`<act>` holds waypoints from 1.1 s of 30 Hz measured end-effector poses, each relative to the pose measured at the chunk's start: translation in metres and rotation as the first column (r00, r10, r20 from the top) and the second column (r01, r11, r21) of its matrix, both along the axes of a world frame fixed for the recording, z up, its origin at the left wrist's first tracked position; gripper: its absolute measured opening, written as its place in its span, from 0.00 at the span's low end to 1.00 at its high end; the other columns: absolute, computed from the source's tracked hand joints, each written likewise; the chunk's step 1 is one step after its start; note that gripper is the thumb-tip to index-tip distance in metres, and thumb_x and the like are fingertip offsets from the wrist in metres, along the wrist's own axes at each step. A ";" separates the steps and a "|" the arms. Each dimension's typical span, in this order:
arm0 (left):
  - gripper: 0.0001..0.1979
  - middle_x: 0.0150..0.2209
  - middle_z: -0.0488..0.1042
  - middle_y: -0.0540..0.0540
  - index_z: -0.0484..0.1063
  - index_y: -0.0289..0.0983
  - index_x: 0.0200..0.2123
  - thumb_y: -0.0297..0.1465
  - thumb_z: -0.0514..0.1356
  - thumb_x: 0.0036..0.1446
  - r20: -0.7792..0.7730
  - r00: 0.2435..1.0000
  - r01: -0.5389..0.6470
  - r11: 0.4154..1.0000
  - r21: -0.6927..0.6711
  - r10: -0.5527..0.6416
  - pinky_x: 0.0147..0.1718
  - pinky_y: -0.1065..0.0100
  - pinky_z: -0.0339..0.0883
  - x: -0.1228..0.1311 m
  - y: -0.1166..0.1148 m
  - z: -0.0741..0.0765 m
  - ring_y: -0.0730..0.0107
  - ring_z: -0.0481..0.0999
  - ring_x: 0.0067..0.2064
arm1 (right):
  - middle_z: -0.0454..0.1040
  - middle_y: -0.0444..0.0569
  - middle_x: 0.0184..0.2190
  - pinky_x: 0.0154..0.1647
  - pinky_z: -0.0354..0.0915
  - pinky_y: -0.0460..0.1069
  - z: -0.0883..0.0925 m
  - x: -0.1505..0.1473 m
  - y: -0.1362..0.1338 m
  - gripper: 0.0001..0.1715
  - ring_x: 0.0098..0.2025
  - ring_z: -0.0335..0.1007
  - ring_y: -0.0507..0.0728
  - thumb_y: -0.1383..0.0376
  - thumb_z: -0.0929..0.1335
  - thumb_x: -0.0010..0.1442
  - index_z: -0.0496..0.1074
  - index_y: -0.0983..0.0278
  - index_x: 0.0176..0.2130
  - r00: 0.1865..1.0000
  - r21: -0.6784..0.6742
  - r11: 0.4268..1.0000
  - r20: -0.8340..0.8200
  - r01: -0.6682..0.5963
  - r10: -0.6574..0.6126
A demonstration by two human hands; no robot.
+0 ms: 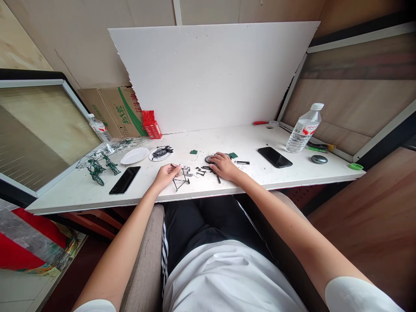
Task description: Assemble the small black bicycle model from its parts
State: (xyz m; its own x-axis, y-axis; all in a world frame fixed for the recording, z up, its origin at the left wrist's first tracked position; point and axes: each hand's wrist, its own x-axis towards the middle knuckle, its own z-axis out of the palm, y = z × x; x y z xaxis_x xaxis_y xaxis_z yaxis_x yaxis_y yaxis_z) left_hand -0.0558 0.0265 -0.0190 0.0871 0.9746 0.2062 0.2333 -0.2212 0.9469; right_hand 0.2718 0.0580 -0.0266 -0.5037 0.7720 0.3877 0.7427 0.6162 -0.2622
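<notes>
My left hand (166, 175) rests on the white table (81, 190) with its fingers curled on a small black wire frame (181, 181), which looks like a model bicycle frame. My right hand (222, 166) lies a little to the right, palm down, fingers bent over a small black wheel (209, 159) and loose black parts (201, 170). Small green pieces (232, 155) lie just beyond the right hand. A short black rod (242, 162) sits to its right.
Left: a black phone (125, 180), a white paper plate (134, 155), a plate of black parts (160, 152), green model bicycles (97, 167), a small bottle (99, 128), a cardboard box (113, 110), red packs (151, 124). Right: another phone (274, 157), a water bottle (303, 128), a grey lid (319, 159), a green cap (356, 166). A white board (211, 73) leans behind.
</notes>
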 end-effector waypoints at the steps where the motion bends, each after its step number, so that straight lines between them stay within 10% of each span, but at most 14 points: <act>1: 0.31 0.33 0.80 0.42 0.78 0.36 0.35 0.59 0.72 0.49 -0.001 1.000 0.002 1.000 -0.001 -0.002 0.44 0.60 0.74 0.000 0.000 0.000 0.60 0.80 0.36 | 0.74 0.57 0.67 0.73 0.56 0.70 -0.001 0.000 0.001 0.32 0.74 0.57 0.74 0.52 0.58 0.77 0.75 0.62 0.66 1.000 0.003 1.000 0.004 0.001 -0.001; 33: 0.32 0.32 0.80 0.42 0.78 0.37 0.35 0.61 0.72 0.47 0.005 1.000 -0.014 1.000 0.000 0.014 0.42 0.59 0.75 0.002 0.001 -0.001 0.58 0.80 0.36 | 0.73 0.56 0.68 0.69 0.62 0.70 0.004 -0.003 -0.008 0.28 0.78 0.53 0.72 0.70 0.58 0.74 0.75 0.62 0.65 0.997 0.009 1.000 0.078 0.013 -0.013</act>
